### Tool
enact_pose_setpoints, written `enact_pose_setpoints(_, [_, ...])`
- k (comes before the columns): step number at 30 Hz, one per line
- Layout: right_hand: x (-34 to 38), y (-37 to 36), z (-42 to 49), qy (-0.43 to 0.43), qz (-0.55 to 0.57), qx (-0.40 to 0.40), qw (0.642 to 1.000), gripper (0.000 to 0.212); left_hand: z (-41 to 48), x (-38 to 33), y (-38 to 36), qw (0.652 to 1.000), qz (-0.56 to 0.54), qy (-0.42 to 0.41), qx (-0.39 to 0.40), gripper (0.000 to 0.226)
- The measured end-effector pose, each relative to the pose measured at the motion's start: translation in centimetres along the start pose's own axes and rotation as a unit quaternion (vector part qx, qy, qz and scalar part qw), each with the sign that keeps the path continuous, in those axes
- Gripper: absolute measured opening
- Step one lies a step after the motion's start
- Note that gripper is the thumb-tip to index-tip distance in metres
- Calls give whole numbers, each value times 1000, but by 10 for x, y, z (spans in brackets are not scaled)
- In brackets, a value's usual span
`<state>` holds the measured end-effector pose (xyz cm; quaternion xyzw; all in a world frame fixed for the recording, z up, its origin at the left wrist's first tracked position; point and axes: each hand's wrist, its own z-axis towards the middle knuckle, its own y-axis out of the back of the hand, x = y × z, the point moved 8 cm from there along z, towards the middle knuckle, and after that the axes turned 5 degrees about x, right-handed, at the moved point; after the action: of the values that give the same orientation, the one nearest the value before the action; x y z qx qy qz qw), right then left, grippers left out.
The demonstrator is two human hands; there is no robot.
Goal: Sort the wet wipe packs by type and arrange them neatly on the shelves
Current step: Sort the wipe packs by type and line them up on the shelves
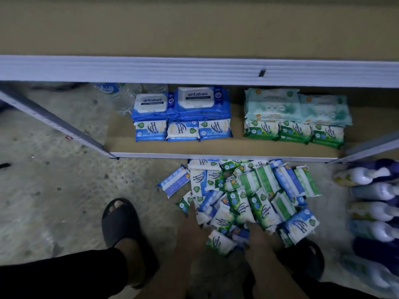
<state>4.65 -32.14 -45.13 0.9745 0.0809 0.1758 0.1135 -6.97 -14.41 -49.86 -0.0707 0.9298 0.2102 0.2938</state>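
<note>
Both arms come in from the bottom edge, reaching forward and down. My left forearm [172, 277] and right forearm [274, 277] are bare and roughly parallel. My left hand [190, 225] is palm down with its fingers straight, together and pointing ahead. My right hand [257, 236] is just beside it, not touching, back of hand up. Its fingers are dim and blurred, so I can't tell if they curl. My left foot [130, 252] is planted left of the left hand.

Ahead of my right grip [258, 236], glossy plastic-film wipe packs [262, 209] lie on rough concrete floor [64, 190]; beyond, a matt brown board shelf [216, 147] with smooth painted-metal edging.
</note>
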Motion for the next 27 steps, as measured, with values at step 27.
enact_pose_setpoints(27, [117, -220, -2, 360, -755, 84, 542, 69, 92, -33, 141, 966, 245, -43, -72, 69])
